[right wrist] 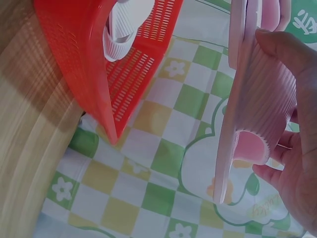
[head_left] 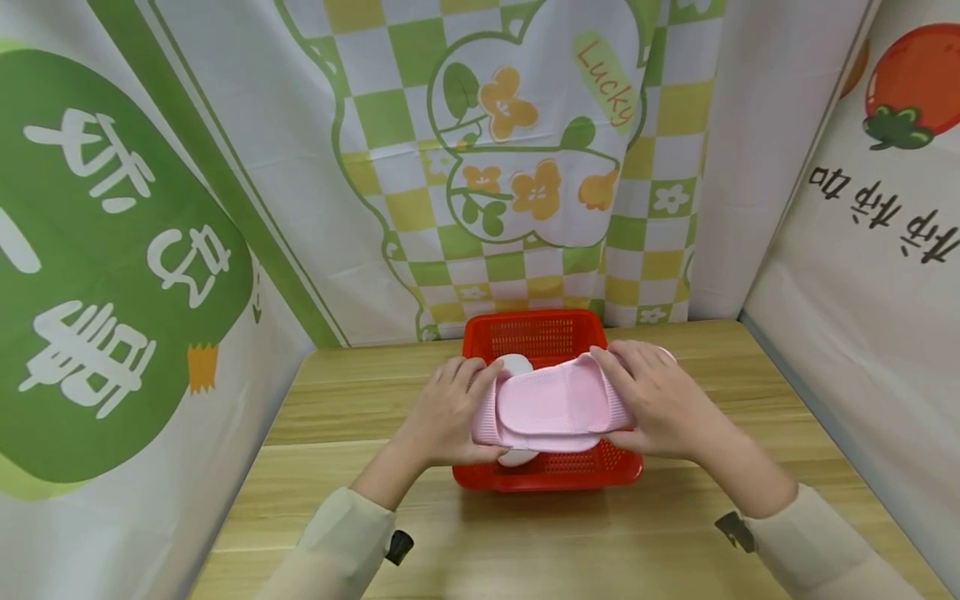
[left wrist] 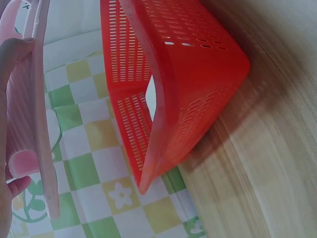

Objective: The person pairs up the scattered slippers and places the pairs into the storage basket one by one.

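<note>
A pair of pink slippers (head_left: 555,400) is held level above a red basket (head_left: 547,482), one slipper overlapping the other with their straps at opposite ends. My left hand (head_left: 448,412) grips the strap end on the left, thumb and fingers curled round it. At the other end, my right hand (head_left: 660,400) grips the ribbed strap (right wrist: 267,99) in the same way. Beneath the pink pair, white slippers (right wrist: 121,29) lie inside the basket. In the head view they are mostly hidden by the pink slippers.
The basket stands on a wood-grain table (head_left: 360,475), near its back edge. A checked, printed cloth (head_left: 517,167) hangs behind it. Printed white sheets line the left side (head_left: 270,400) and right side (head_left: 847,275).
</note>
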Action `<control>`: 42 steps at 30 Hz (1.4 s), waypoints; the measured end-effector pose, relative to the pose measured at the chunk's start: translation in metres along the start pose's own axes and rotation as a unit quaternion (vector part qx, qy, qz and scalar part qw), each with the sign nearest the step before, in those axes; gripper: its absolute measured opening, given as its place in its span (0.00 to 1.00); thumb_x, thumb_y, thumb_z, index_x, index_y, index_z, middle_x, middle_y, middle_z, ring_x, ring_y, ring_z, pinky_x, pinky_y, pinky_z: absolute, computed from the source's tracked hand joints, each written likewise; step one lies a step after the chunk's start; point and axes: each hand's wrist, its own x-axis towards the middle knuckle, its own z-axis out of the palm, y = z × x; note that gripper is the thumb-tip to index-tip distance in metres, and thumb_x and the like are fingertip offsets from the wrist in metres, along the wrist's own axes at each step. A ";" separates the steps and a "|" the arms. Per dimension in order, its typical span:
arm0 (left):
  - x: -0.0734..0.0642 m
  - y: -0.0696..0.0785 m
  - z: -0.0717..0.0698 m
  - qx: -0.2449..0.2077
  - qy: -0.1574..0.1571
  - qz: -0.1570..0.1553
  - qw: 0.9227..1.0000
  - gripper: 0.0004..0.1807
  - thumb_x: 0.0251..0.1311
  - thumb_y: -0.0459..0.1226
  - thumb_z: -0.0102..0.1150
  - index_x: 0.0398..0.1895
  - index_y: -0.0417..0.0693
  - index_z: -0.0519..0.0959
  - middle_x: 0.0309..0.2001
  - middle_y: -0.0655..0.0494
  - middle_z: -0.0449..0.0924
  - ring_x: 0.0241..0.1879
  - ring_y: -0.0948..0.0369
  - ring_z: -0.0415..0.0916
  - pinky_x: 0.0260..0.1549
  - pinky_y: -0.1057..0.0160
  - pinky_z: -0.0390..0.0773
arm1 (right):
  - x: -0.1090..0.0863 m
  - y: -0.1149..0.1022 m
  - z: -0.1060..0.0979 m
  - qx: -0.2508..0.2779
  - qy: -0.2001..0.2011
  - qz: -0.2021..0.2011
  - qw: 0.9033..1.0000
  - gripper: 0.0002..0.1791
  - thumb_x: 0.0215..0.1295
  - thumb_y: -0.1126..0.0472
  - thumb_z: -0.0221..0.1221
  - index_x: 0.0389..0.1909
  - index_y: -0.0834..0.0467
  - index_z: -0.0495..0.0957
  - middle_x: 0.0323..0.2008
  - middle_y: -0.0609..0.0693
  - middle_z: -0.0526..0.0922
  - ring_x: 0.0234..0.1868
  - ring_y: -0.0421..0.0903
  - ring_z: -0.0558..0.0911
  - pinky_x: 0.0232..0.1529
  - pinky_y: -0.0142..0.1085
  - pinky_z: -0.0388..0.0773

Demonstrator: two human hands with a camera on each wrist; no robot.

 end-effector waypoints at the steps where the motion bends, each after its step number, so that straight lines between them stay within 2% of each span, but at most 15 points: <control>1: 0.000 0.000 0.000 -0.002 0.002 0.001 1.000 0.55 0.36 0.66 0.62 0.66 0.42 0.65 0.50 0.45 0.70 0.51 0.47 0.67 0.55 0.50 0.69 | 0.000 0.000 0.000 0.000 0.000 0.000 1.000 0.53 0.36 0.43 0.71 0.64 0.66 0.66 0.51 0.64 0.71 0.53 0.62 0.71 0.54 0.57 0.68; 6: 0.002 0.001 0.002 -0.016 0.009 0.002 1.000 0.53 0.37 0.65 0.63 0.65 0.42 0.65 0.50 0.45 0.69 0.51 0.48 0.67 0.55 0.51 0.69 | 0.001 -0.004 0.001 0.005 -0.007 0.004 1.000 0.54 0.36 0.43 0.71 0.64 0.66 0.65 0.52 0.64 0.71 0.55 0.62 0.70 0.56 0.57 0.67; 11: 0.003 0.002 0.004 -0.028 0.017 0.005 0.999 0.52 0.36 0.64 0.64 0.63 0.40 0.66 0.50 0.45 0.70 0.50 0.51 0.68 0.51 0.52 0.73 | 0.002 -0.007 0.004 0.014 -0.006 0.005 1.000 0.52 0.36 0.44 0.71 0.64 0.65 0.66 0.53 0.63 0.71 0.55 0.62 0.71 0.57 0.57 0.66; 28: 0.005 0.004 0.006 -0.010 0.046 0.024 0.999 0.53 0.36 0.64 0.65 0.62 0.36 0.68 0.52 0.45 0.73 0.50 0.49 0.70 0.51 0.51 0.74 | 0.005 -0.015 0.012 0.011 0.008 0.001 1.000 0.53 0.37 0.42 0.71 0.64 0.67 0.66 0.54 0.63 0.72 0.54 0.62 0.72 0.55 0.57 0.68; 42: 0.006 0.007 0.005 -0.015 0.032 0.009 0.999 0.51 0.40 0.62 0.63 0.64 0.38 0.66 0.54 0.47 0.72 0.53 0.51 0.70 0.55 0.53 0.72 | 0.007 -0.018 0.015 -0.014 0.006 -0.020 1.000 0.54 0.39 0.43 0.72 0.64 0.70 0.64 0.56 0.67 0.72 0.58 0.62 0.71 0.60 0.55 0.67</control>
